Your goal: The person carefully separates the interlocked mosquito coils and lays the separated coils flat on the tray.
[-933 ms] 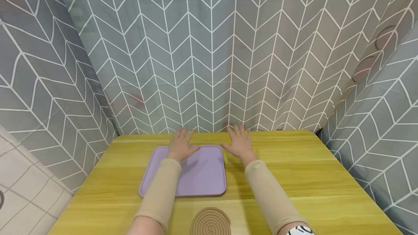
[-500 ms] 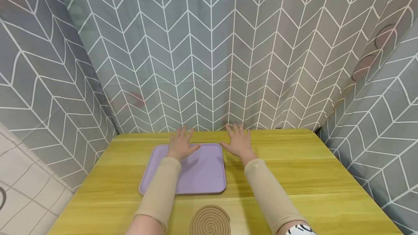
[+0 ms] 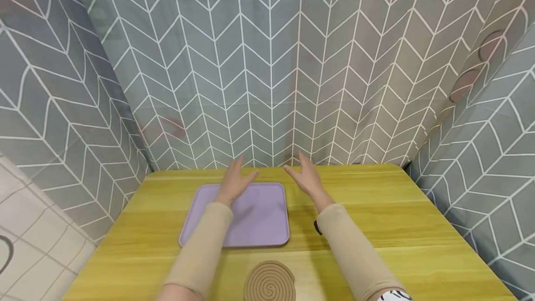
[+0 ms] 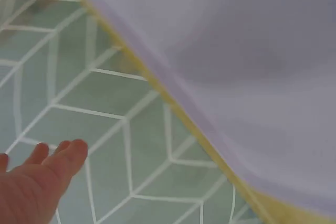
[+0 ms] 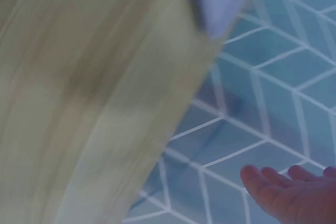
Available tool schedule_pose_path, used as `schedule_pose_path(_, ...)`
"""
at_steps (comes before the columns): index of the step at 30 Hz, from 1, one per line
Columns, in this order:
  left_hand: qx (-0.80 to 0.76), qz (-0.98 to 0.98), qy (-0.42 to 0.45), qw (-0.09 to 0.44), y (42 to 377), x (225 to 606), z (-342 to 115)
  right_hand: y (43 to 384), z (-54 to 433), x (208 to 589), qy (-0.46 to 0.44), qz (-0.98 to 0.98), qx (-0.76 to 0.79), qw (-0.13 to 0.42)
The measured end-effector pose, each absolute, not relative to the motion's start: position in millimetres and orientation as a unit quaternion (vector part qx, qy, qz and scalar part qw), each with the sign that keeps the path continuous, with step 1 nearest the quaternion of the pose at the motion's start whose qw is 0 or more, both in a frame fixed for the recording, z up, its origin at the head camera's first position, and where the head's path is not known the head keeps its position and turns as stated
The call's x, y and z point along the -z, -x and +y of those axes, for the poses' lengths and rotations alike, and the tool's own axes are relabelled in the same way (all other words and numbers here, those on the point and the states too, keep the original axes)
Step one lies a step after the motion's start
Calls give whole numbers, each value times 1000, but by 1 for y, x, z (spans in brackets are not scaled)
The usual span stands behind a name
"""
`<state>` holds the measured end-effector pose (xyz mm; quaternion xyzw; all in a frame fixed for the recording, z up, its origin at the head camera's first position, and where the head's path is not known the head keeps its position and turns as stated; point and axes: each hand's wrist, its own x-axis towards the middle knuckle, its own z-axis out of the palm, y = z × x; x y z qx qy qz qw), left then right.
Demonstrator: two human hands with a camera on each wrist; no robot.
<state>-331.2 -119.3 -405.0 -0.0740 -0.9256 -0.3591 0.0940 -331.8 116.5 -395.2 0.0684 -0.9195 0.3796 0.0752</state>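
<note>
My left hand [image 3: 234, 182] is held above the far left part of a purple rectangular tray [image 3: 263, 222], fingers straight and thumb spread toward the middle. To the right of the tray, over the wooden table, my right hand [image 3: 307, 178] is raised with straight fingers and its thumb pointing left. Both palms are turned to face each other, and neither hand holds anything. The left wrist view has the left fingers [image 4: 65, 156] against the curtain, apart from the tray's edge. In the right wrist view the right fingers [image 5: 262, 179] also stand free of the tray corner [image 5: 218, 3].
A round brown spiral-grooved mat [image 3: 269, 282] lies on the yellow wood-grain table [image 3: 376, 226] near the front. A grey curtain [image 3: 271, 59] with white chevron lines hangs right behind the table and along both sides. White tiles [image 3: 33, 231] show at lower left.
Both hands have turned from palms down with fingers spread to palms facing inward, fingers together. A dark band now shows under the right sleeve. The tray and mat stay put.
</note>
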Motion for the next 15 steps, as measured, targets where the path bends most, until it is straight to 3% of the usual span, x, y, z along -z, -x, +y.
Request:
schedule_pose_path(7, 591, -803, 14, 78, 309, 382, -126, 301, 123, 371, -59, -749, -659, 33)
schedule_pose_path(15, 610, -792, 8, 6, 270, 375, -130, 264, 133, 373, -42, -713, -700, -7)
